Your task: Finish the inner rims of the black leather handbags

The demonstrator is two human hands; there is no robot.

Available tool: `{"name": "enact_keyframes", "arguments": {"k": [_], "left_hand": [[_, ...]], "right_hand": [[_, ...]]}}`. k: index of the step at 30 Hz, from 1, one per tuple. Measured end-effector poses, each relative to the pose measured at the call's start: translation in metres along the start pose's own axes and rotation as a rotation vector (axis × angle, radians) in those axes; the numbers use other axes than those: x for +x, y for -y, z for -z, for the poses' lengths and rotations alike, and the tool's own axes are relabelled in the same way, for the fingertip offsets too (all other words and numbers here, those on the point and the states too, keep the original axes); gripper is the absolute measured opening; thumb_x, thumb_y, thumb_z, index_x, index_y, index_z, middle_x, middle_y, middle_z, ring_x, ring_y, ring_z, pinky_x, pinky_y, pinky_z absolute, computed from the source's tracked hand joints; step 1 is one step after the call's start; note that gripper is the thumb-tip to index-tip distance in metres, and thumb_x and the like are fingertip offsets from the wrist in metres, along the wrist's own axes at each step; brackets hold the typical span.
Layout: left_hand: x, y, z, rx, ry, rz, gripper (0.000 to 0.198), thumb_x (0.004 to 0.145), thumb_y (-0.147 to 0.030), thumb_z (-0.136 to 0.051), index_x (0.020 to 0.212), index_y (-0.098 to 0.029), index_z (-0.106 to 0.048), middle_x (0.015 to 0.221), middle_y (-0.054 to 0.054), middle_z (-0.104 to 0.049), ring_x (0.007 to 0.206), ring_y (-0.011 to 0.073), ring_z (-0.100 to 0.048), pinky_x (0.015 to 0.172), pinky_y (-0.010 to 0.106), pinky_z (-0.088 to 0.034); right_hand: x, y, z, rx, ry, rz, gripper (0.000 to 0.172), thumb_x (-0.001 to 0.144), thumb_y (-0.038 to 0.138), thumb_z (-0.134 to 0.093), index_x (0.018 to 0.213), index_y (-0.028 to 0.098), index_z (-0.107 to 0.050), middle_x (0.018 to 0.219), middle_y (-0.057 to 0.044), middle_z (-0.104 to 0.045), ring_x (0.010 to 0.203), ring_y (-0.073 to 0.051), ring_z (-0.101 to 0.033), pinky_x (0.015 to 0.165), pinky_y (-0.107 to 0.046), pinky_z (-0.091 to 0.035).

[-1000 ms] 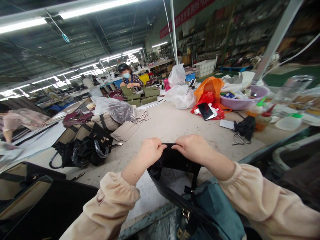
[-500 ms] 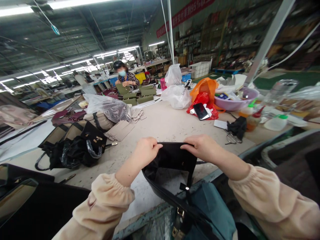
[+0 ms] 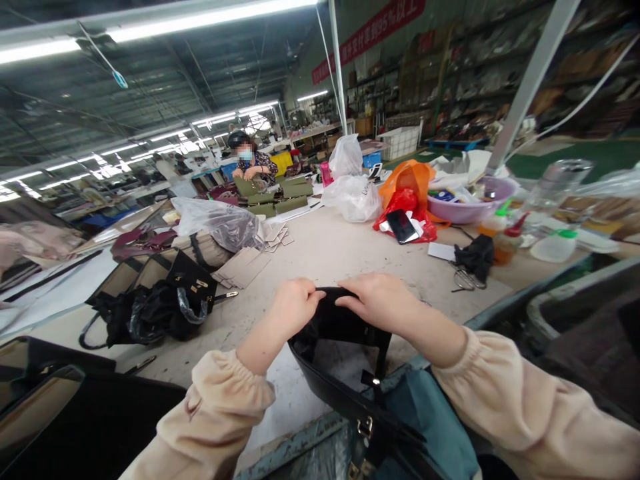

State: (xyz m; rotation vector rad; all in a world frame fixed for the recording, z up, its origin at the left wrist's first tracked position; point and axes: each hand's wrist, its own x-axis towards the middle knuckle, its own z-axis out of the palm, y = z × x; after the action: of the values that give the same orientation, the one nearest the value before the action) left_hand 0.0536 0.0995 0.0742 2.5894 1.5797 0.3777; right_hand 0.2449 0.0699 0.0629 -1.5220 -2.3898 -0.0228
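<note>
A: State of the work, left to right?
B: Left hand (image 3: 296,308), pinching the far rim of a black handbag (image 3: 320,379); right hand (image 3: 377,301), with the rim caught between thumb and fingers, seemingly more loosely. Black handbag between both forearms, at the near edge of the worktable (image 3: 315,250), mouth spread open.
A: Done, and left to do?
B: Gold-toned buckle (image 3: 365,427) already fitted; by appearance, largely assembled. Lower body partly hidden, so remaining work not to be told.
A: Surroundings and hindrances?
B: At left, beige-lined black bags (image 3: 115,413), near the left sleeve (image 3: 215,400); beyond, a cluster of black bags (image 3: 165,317), then a clear plastic bag (image 3: 215,220) and beige panels (image 3: 243,268). Farther back, a co-worker (image 3: 263,168) behind olive-green pieces (image 3: 295,190). Rightward, a white plastic bag (image 3: 353,198), a phone (image 3: 401,227) on a red plastic bag (image 3: 407,201), a purple basin (image 3: 457,212), apparent scissors (image 3: 465,280) and a red-capped bottle (image 3: 506,248), all apart from the hands. Likeliest hindrances, in judgement: beige-lined black bags, crowding the left arm, and teal fabric (image 3: 430,420) just beside the buckle side.
</note>
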Motion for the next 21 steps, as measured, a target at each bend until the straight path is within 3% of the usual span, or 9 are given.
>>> {"name": "enact_keyframes", "arguments": {"k": [6, 14, 21], "left_hand": [[0.001, 0.003, -0.001, 0.011, 0.014, 0.027, 0.03, 0.083, -0.028, -0.053, 0.056, -0.016, -0.058, 0.06, 0.002, -0.058, 0.058, 0.0116, -0.049, 0.056, 0.025, -0.03], [-0.008, 0.003, 0.015, -0.099, 0.074, 0.05, 0.024, 0.079, -0.031, -0.057, 0.06, -0.016, -0.064, 0.062, 0.001, -0.063, 0.058, 0.0113, -0.053, 0.057, 0.023, -0.034], [-0.013, 0.011, 0.018, -0.094, -0.006, 0.062, 0.027, 0.078, -0.027, -0.059, 0.054, -0.015, -0.059, 0.053, -0.002, -0.055, 0.052, 0.0086, -0.046, 0.054, 0.023, -0.03]], "right_hand": [[0.019, 0.02, -0.015, -0.019, 0.006, -0.032, 0.033, 0.091, 0.04, -0.041, 0.083, 0.021, -0.066, 0.084, -0.004, -0.07, 0.077, -0.019, -0.064, 0.061, -0.026, -0.04], [0.02, 0.012, -0.015, -0.033, 0.006, -0.004, 0.033, 0.09, 0.041, -0.041, 0.08, 0.023, -0.066, 0.082, -0.003, -0.07, 0.075, -0.019, -0.063, 0.061, -0.027, -0.038], [0.023, 0.006, -0.018, -0.035, -0.004, -0.012, 0.034, 0.089, 0.045, -0.041, 0.078, 0.024, -0.066, 0.081, -0.002, -0.07, 0.074, -0.018, -0.062, 0.059, -0.028, -0.035]]}}
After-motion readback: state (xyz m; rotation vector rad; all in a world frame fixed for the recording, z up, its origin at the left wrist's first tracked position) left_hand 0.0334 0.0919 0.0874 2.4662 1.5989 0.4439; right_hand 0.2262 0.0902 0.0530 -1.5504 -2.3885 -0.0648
